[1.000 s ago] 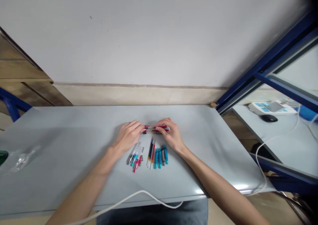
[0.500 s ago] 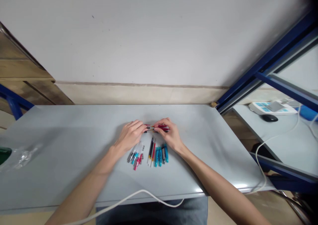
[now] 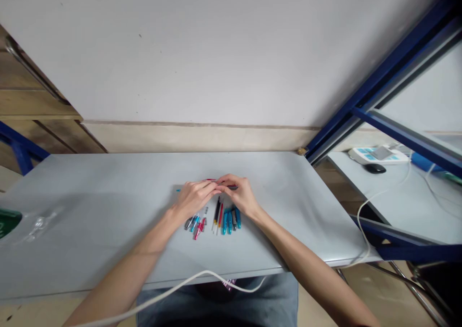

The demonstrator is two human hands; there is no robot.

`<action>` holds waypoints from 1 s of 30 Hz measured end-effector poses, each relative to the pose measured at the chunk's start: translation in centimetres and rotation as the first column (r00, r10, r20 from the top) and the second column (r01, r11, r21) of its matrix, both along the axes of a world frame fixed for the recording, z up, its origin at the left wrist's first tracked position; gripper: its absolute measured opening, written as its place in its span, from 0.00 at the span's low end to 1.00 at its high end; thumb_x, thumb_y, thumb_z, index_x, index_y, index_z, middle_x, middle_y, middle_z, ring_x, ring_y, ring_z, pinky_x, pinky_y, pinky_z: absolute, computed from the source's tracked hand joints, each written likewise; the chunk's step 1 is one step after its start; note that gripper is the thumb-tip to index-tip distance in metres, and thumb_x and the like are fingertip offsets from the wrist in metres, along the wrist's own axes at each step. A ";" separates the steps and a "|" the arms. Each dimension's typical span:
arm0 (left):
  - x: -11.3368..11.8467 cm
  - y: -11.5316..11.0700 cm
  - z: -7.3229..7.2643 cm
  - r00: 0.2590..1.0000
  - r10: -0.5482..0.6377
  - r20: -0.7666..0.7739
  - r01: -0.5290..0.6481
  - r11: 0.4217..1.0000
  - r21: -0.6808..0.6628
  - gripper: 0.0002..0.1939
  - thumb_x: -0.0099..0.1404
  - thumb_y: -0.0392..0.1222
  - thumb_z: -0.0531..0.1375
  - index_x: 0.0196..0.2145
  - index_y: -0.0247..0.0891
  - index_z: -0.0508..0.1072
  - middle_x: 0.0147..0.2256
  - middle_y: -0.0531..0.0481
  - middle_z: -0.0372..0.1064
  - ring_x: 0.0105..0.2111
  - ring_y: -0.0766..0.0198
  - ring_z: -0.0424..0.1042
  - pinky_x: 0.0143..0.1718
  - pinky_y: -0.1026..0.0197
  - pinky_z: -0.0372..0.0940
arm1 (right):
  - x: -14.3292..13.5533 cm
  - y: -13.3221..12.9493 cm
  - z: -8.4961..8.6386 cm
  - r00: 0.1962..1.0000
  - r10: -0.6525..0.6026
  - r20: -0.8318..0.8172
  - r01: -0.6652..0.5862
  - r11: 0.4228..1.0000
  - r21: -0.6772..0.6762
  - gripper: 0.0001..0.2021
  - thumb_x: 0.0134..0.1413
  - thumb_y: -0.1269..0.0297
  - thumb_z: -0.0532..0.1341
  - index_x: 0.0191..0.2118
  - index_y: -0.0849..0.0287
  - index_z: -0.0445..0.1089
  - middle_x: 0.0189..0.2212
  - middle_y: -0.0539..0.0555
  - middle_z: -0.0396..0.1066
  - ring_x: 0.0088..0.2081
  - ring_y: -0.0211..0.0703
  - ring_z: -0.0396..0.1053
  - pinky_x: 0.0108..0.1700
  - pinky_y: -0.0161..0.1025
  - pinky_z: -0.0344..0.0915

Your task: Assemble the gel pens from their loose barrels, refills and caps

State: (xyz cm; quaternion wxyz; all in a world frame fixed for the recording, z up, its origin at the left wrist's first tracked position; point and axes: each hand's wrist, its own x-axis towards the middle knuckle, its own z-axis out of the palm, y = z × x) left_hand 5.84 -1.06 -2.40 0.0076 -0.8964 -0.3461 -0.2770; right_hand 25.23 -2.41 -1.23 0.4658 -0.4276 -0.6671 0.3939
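Observation:
Over the middle of the table my left hand and my right hand meet, fingertips pinched together and almost touching. Thin pen parts lie between and under them, mostly covered by the fingers. A blue tip pokes out left of my left hand, and a red sliver shows behind the fingers. Nearer me are clear pen barrels with grey, blue and pink ends. Beside them lie black and red ink refills, then several blue and grey pen grips in a row.
A green item in clear plastic lies at the table's left. A white cable crosses the front edge. Blue metal framing stands at the right; beyond it are a black mouse and a white device. A wall closes the back.
My hands have come together, closing the gap between their fingertips. A blue tip now shows left of my left hand. The view has shifted slightly.

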 end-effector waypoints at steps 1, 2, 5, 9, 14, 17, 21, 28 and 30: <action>0.0 -0.1 -0.1 1.000 0.007 0.022 -0.007 1.000 -0.007 0.13 0.77 0.45 0.52 0.41 0.40 0.74 0.35 0.52 0.78 0.32 0.65 0.77 0.30 0.64 0.66 | 0.0 0.0 0.1 1.000 0.009 -0.017 -0.009 1.000 -0.015 0.08 0.59 0.58 0.66 0.39 0.56 0.76 0.32 0.53 0.80 0.36 0.46 0.78 0.43 0.43 0.71; 0.1 -0.1 -0.2 0.999 0.015 0.043 -0.014 1.000 -0.013 0.13 0.77 0.45 0.52 0.42 0.41 0.75 0.36 0.52 0.79 0.33 0.65 0.78 0.30 0.64 0.66 | 0.1 -0.1 0.2 0.999 0.018 -0.027 -0.019 1.000 -0.023 0.08 0.60 0.57 0.66 0.39 0.56 0.76 0.33 0.53 0.80 0.36 0.46 0.78 0.43 0.42 0.71; 0.1 -0.2 -0.5 0.996 0.020 0.084 -0.018 1.000 -0.023 0.13 0.77 0.44 0.52 0.49 0.44 0.76 0.42 0.51 0.80 0.37 0.63 0.80 0.34 0.63 0.69 | 0.9 -0.4 0.4 1.000 0.009 -0.009 -0.009 1.000 0.000 0.08 0.62 0.57 0.63 0.41 0.56 0.76 0.36 0.53 0.80 0.39 0.45 0.77 0.45 0.42 0.70; 0.0 -0.1 -0.6 0.995 -0.022 0.096 0.026 0.999 -0.044 0.15 0.76 0.42 0.53 0.53 0.46 0.76 0.47 0.51 0.79 0.43 0.62 0.80 0.39 0.60 0.73 | 3.3 -2.4 0.4 0.990 -0.087 0.115 0.078 0.994 0.081 0.09 0.65 0.57 0.61 0.44 0.55 0.75 0.39 0.54 0.78 0.41 0.47 0.75 0.48 0.46 0.69; 0.1 0.1 -0.7 0.993 -0.045 0.110 0.056 0.994 -0.098 0.14 0.76 0.42 0.52 0.49 0.44 0.77 0.47 0.51 0.79 0.44 0.62 0.79 0.43 0.58 0.74 | 6.4 -7.0 -0.7 0.943 0.106 0.316 -0.122 0.992 0.030 0.39 0.51 0.56 0.73 0.66 0.47 0.59 0.60 0.60 0.66 0.59 0.55 0.66 0.62 0.56 0.62; 0.4 0.1 -0.9 0.993 -0.049 0.109 0.061 0.992 -0.111 0.14 0.76 0.42 0.52 0.49 0.42 0.77 0.48 0.49 0.78 0.43 0.62 0.79 0.43 0.57 0.74 | 6.8 -8.7 -1.4 0.907 0.127 0.402 -0.133 0.991 -0.014 0.48 0.51 0.58 0.74 0.71 0.44 0.48 0.65 0.61 0.59 0.65 0.57 0.59 0.66 0.60 0.57; 0.5 0.1 -0.9 0.992 -0.068 0.103 0.080 0.990 -0.114 0.14 0.76 0.41 0.51 0.48 0.41 0.77 0.47 0.47 0.78 0.42 0.61 0.79 0.44 0.57 0.74 | 6.5 -8.7 -1.1 0.902 0.092 0.421 -0.099 0.995 -0.004 0.38 0.58 0.59 0.69 0.70 0.45 0.53 0.60 0.60 0.66 0.62 0.56 0.63 0.64 0.59 0.60; 0.2 0.5 -0.9 0.993 -0.029 0.114 0.047 0.985 -0.168 0.13 0.77 0.40 0.50 0.50 0.43 0.74 0.46 0.49 0.78 0.42 0.61 0.79 0.42 0.58 0.73 | 5.2 -2.2 1.4 0.951 -0.303 -0.068 0.305 0.952 0.029 0.30 0.72 0.44 0.40 0.34 0.56 0.72 0.31 0.55 0.71 0.33 0.45 0.69 0.40 0.44 0.68; 0.0 0.6 -1.0 0.995 -0.018 0.099 0.035 0.984 -0.174 0.13 0.77 0.40 0.50 0.51 0.43 0.73 0.46 0.50 0.78 0.42 0.62 0.79 0.42 0.59 0.72 | 4.2 0.3 1.5 0.881 -0.378 -0.282 0.367 0.925 -0.093 0.31 0.69 0.39 0.42 0.24 0.55 0.62 0.20 0.52 0.64 0.22 0.40 0.61 0.25 0.39 0.60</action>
